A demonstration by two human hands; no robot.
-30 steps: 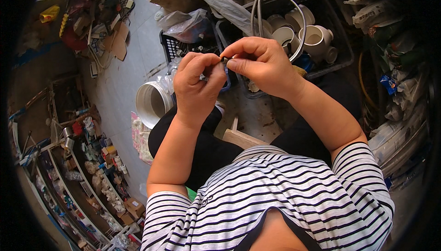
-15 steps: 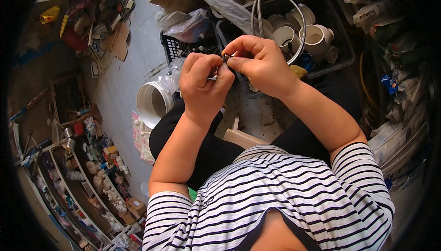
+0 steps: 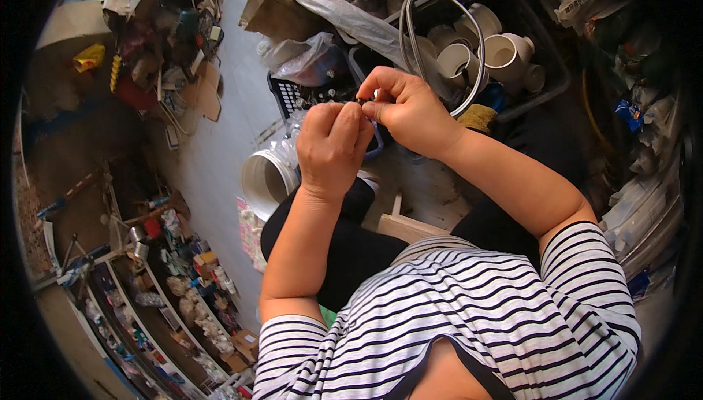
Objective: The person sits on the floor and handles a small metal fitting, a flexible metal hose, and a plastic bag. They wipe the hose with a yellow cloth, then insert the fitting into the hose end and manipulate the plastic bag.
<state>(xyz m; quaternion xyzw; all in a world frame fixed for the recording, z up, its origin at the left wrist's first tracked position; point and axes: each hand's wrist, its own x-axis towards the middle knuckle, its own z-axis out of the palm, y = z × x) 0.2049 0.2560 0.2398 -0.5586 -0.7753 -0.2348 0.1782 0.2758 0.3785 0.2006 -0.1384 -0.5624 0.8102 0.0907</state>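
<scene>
Grey tiled floor (image 3: pixel 212 143) stretches through the cluttered storeroom I am viewing from afar. At the centre of my view, a small dark piece (image 3: pixel 362 102) is held up between two hands, too covered for me to name it closer. My right hand (image 3: pixel 414 113) pinches it between thumb and forefinger; my left hand (image 3: pixel 329 151) is curled shut on its other side, knuckles hiding much of the grip. I judge the handwork to be midway: the piece is picked up and gripped from both sides, but not set down, and I can't tell how much fitting or turning remains. Just beyond sits a black perforated basket (image 3: pixel 284 98) of small parts. Farther right, a braided hose (image 3: pixel 481 45) loops before white pipe fittings (image 3: pixel 505 56) in a black crate (image 3: pixel 562 70). A white bucket (image 3: pixel 251 178) stands to the left, with loaded shelves (image 3: pixel 126 308) well apart from it.
</scene>
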